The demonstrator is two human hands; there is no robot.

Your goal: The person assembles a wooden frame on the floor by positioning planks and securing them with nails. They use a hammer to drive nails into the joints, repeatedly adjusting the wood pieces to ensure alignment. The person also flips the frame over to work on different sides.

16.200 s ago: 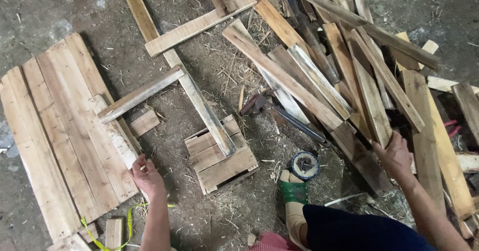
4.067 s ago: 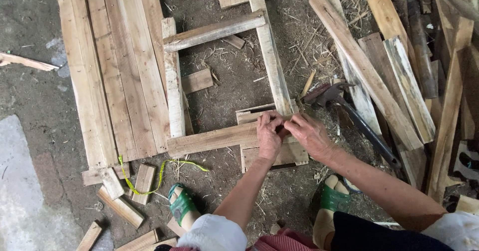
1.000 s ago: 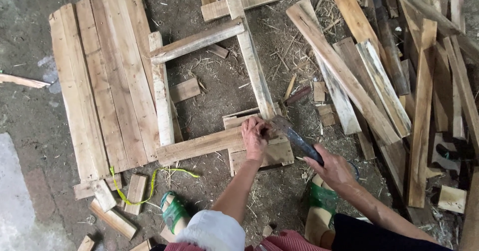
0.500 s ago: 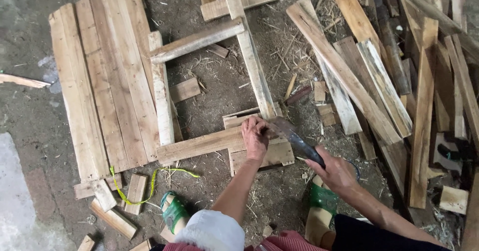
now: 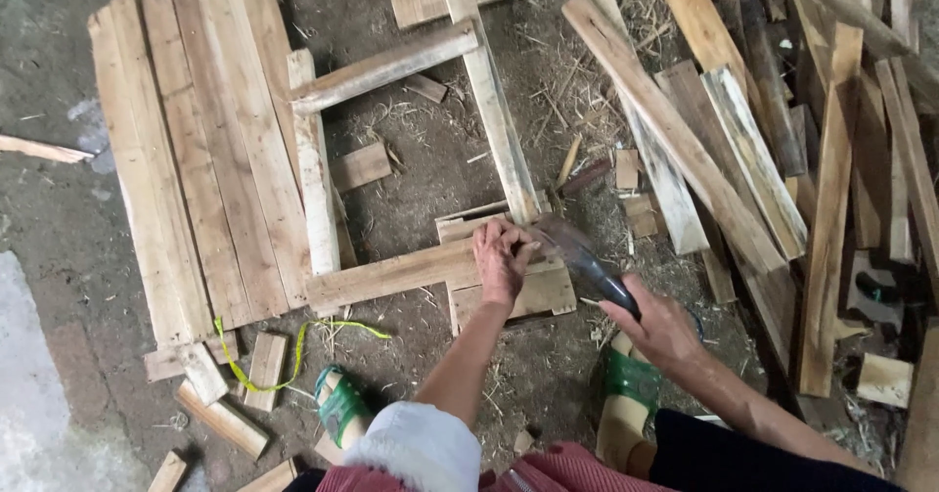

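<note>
Your left hand [image 5: 502, 259] presses down on the near right corner of a rough wooden frame [image 5: 389, 275] lying flat on the dirt floor [image 5: 59, 257], its fingers [image 5: 496, 237] bent together at the joint where the near rail meets the right-hand slat [image 5: 492, 111]; whether they pinch anything small there cannot be told. Your right hand [image 5: 661, 328] is wrapped tight around the dark handle of a hammer [image 5: 585, 257], whose blurred head hangs just beside the left hand, over that same corner. The corner rests on a small block of short boards [image 5: 523, 294]. To the left of the frame, touching its left slat, lies a panel of wide planks [image 5: 196, 159]. A loose heap of long boards [image 5: 763, 140] fills the right side of the scene. Near your green-strapped sandals [image 5: 342, 409], short offcuts [image 5: 230, 375] and a length of yellow-green cord [image 5: 293, 340] lie scattered on the floor, and one small block [image 5: 360, 166] sits inside the frame.
</note>
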